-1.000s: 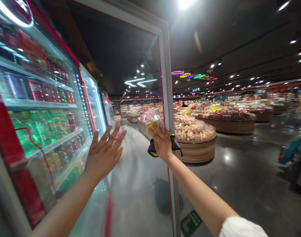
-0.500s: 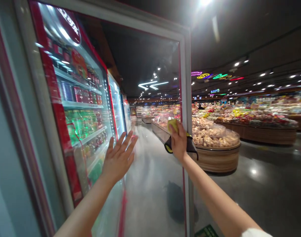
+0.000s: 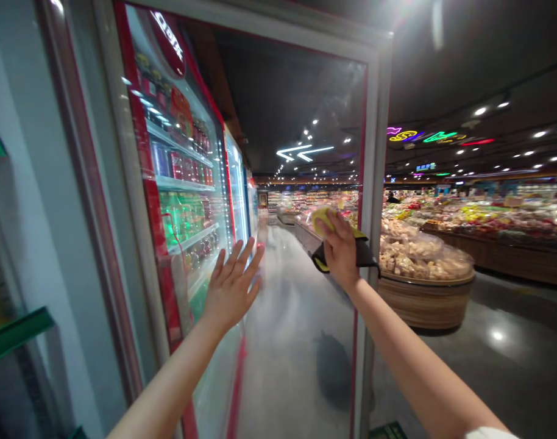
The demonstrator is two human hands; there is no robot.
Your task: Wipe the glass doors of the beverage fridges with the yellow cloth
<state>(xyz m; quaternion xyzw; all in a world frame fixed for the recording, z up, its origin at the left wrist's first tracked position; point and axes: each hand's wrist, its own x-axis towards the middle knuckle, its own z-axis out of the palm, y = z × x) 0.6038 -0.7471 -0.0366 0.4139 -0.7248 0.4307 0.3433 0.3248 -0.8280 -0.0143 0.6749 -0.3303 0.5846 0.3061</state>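
In front of me stands a glass door (image 3: 283, 317) in a grey frame, swung out. My left hand (image 3: 233, 286) is spread flat at the glass, fingers apart, holding nothing. In my right hand (image 3: 342, 253) is a yellow and dark grey cleaning cloth (image 3: 323, 221), bunched under the fingers against the glass near the door's right frame. A dark flap of the cloth hangs out on both sides of that hand.
Through the glass, or mirrored in it, shows a red-edged drinks fridge (image 3: 169, 305) with bottles and cans. Right of the door is a round wood-sided display stand (image 3: 425, 302) heaped with packaged goods. Green shelf edges (image 3: 20, 335) stick out at far left.
The view has turned left, so the door and stands sit further right. My right hand and the cloth have moved slightly up on the glass. My left hand stays spread.
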